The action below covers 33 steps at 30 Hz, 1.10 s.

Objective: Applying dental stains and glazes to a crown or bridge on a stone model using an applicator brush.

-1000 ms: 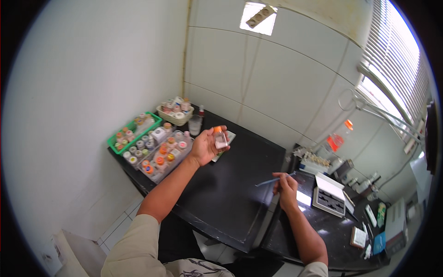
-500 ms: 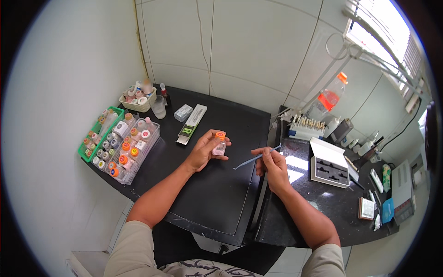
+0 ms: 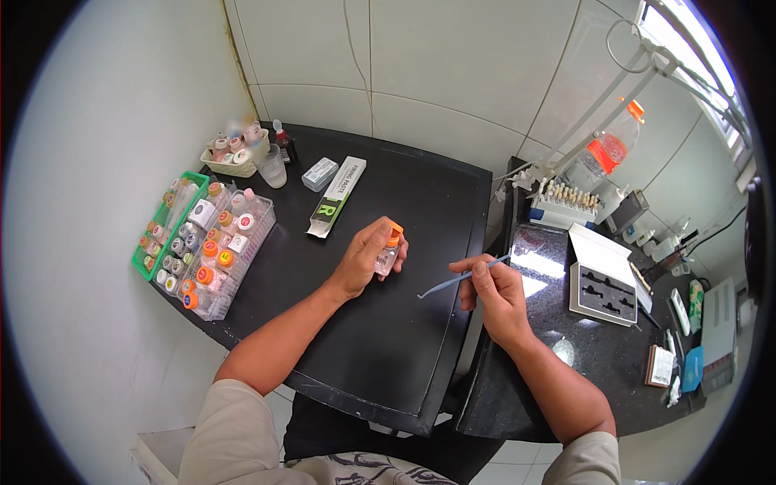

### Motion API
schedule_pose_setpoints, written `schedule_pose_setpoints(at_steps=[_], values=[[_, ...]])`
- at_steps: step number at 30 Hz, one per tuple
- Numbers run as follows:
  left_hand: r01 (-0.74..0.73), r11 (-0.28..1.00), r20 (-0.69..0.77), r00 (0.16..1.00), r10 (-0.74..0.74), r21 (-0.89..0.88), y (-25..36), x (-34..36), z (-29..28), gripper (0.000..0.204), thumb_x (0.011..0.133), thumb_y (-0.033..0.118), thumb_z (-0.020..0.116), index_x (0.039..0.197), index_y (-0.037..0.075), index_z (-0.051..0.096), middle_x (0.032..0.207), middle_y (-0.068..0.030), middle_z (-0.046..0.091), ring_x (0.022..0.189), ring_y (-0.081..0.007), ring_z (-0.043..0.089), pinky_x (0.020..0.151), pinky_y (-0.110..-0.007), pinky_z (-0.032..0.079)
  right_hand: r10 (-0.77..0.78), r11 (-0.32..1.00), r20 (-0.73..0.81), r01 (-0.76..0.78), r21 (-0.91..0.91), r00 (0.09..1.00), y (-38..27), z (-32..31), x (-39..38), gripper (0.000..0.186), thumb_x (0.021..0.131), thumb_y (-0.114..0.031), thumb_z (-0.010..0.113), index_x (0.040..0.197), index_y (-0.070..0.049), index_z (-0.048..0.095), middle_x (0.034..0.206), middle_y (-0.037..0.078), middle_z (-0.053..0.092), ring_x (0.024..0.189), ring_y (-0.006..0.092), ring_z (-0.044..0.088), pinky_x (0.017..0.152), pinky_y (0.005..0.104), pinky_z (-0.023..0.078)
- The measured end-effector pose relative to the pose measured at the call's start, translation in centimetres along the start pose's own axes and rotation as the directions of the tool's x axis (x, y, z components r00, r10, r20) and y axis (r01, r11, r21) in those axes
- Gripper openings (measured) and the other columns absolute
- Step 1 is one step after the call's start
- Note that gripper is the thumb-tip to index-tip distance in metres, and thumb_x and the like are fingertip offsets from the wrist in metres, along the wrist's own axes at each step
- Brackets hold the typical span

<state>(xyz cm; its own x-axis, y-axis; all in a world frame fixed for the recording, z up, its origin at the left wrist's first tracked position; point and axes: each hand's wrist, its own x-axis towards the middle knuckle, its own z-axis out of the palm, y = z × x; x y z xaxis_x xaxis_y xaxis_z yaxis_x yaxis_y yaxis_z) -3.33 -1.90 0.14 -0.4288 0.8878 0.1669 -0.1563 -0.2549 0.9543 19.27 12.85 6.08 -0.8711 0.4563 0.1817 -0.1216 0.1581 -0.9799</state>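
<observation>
Above the black table (image 3: pixel 356 356), my left hand (image 3: pixel 362 260) is closed around a small clear jar (image 3: pixel 387 257) with pale pinkish contents. Its orange cap (image 3: pixel 395 232) is on top, and my left thumb lies against it; whether the cap is loose I cannot tell. My right hand (image 3: pixel 495 293) pinches a slim blue double-ended dental hand instrument (image 3: pixel 449 283) between thumb and fingers. The instrument's bent tip points left, toward the jar, and stays apart from it.
At left stand a clear basket (image 3: pixel 257 246) and a green basket (image 3: pixel 148 273) of small jars. Behind are a cream basket (image 3: pixel 240 168), plastic cup (image 3: pixel 273 171), clear box (image 3: pixel 320 174) and long carton (image 3: pixel 337 196). On the right counter, an open case (image 3: pixel 602 293) and shade guide (image 3: pixel 558 212).
My left thumb has moved up against the orange cap, and the jar has turned slightly. The right hand keeps its pinch on the blue instrument. The whole view has shifted a little.
</observation>
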Motion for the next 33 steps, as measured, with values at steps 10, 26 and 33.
schedule_pose_setpoints(at_steps=[10,26,33], values=[[-0.047,0.991,0.100,0.993,0.060,-0.123,-0.9,-0.4,-0.3,0.049,0.112,0.053,0.050,0.103,0.006,0.064,0.090,-0.0074,0.067,0.084,-0.0157,0.067,0.082,-0.032,0.054,-0.223,0.975,-0.089,0.223,-0.008,0.971,-0.1,0.2,-0.8,0.042,0.118,-0.030,0.047,0.120,0.004,0.073,0.084,0.006,0.071,0.065,0.0084,0.065,0.059,0.0220,0.048],[-0.281,0.843,0.282,0.946,0.162,0.460,-0.4,-1.4,1.9,0.068,0.086,0.001,0.076,0.144,0.004,0.040,0.128,-0.0105,0.056,0.120,-0.0209,0.060,0.107,-0.037,0.047,-0.406,0.799,0.120,0.416,-0.434,0.906,-1.5,1.0,-0.8,0.018,0.110,-0.006,0.056,0.116,0.004,0.070,0.097,0.014,0.069,0.069,0.0135,0.068,0.061,0.0280,0.054],[-0.395,0.757,0.277,0.917,0.288,0.521,-0.5,-1.4,2.4,0.068,0.090,-0.001,0.073,0.152,0.003,0.044,0.143,-0.0176,0.050,0.132,-0.0298,0.057,0.112,-0.042,0.048,-0.436,0.678,0.198,0.465,-0.570,0.878,-1.8,1.7,-0.9,0.027,0.092,0.002,0.074,0.118,-0.006,0.073,0.105,0.012,0.072,0.081,0.0316,0.075,0.066,0.0380,0.060]])
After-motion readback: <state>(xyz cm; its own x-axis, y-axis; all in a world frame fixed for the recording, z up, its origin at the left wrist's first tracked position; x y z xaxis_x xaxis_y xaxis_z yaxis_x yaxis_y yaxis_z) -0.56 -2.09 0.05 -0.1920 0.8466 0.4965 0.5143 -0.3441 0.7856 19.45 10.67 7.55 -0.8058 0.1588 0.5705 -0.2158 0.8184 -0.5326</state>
